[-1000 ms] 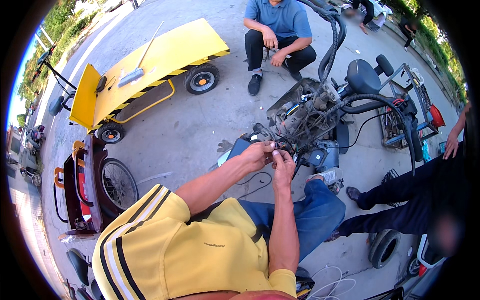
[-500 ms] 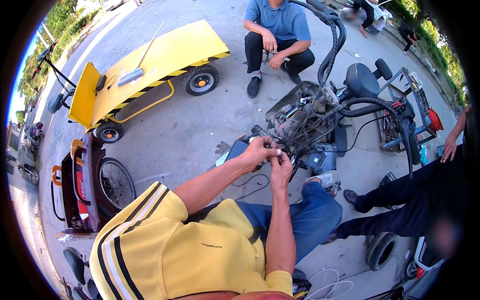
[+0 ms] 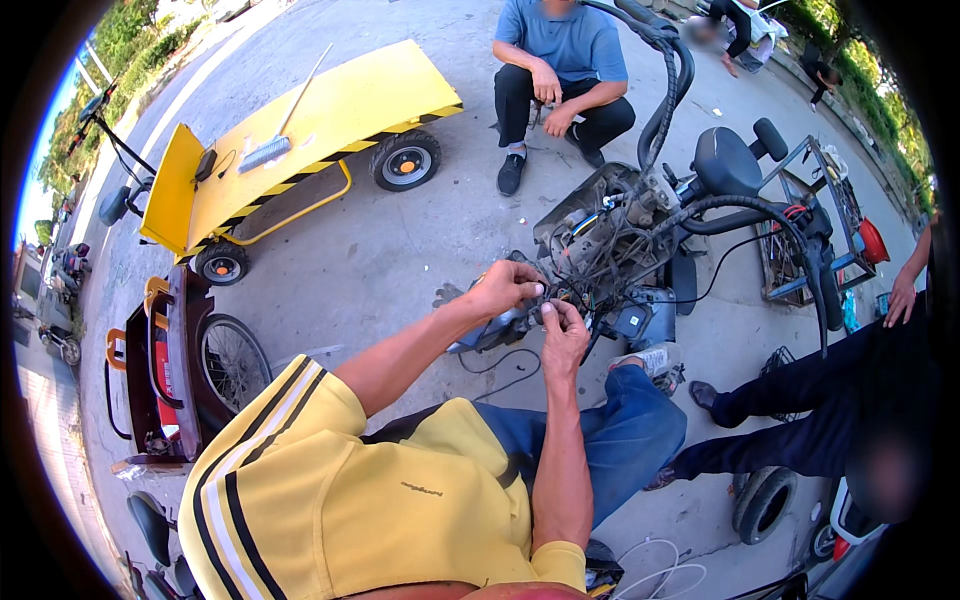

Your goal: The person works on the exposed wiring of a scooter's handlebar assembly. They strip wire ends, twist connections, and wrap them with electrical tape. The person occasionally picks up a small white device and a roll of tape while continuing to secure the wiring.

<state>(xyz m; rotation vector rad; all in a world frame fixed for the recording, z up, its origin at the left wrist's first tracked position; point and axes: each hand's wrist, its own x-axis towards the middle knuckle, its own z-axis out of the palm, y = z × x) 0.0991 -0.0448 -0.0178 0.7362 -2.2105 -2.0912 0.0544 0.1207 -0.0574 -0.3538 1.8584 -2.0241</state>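
Note:
In front of me stands a partly stripped electric scooter (image 3: 620, 230), its frame open and tangled wires (image 3: 568, 297) exposed. Beside those wires, my left hand (image 3: 508, 287) is closed in a pinch between thumb and forefinger. Just right of it and slightly nearer, my right hand (image 3: 565, 335) also pinches, its thumb raised. A short gap separates the fingertips. What lies between them appears to be a thin dark wire, mostly hidden by the fingers. A black cable (image 3: 508, 378) loops on the ground below my forearms.
A yellow flatbed cart (image 3: 340, 100) carrying a broom (image 3: 265, 153) stands far left. A person in a blue shirt (image 3: 562, 45) squats beyond the scooter; another in dark trousers (image 3: 800, 395) is at right. A tire (image 3: 766, 505) lies near right, a maroon body section (image 3: 185, 370) at left.
My hands were touching at the fingertips and have drawn slightly apart. The left has shifted a little left and up. The scooter stays in place.

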